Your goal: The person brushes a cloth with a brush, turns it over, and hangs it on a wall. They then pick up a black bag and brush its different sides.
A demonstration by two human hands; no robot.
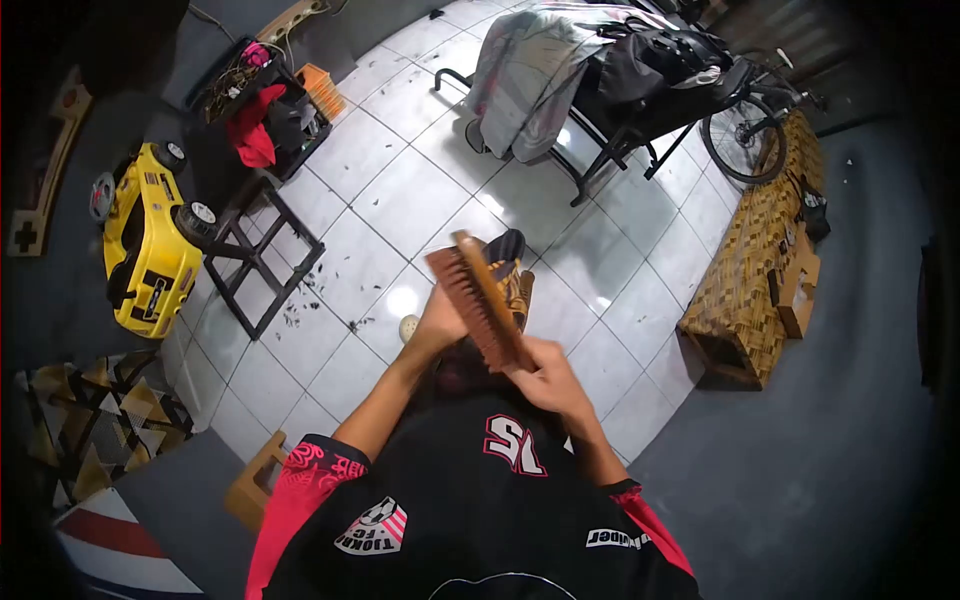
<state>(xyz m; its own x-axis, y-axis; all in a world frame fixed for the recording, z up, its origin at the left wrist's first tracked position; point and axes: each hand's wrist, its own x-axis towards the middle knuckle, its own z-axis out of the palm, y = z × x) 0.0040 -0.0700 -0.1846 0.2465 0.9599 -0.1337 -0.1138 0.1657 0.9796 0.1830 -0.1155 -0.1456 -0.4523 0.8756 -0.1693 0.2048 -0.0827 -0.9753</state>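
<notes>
A wooden-backed brush (480, 295) with reddish-brown bristles slants across the middle of the view. My right hand (548, 378) is closed round its lower end, and the bristles face left. Behind the brush is a dark shoe (507, 250) with yellow-orange markings, its rounded end pointing away from me. My left hand (440, 318) is at the shoe's near left side, closed about it, with most of its fingers hidden behind the brush.
Dark scraps (310, 300) are scattered on the white tiled floor (390, 200). At left are a yellow toy car (155, 250) and a black frame (258, 260). A cloth-draped black bench (530, 80), a bicycle (745, 135) and a woven-patterned box (735, 290) are beyond and to the right.
</notes>
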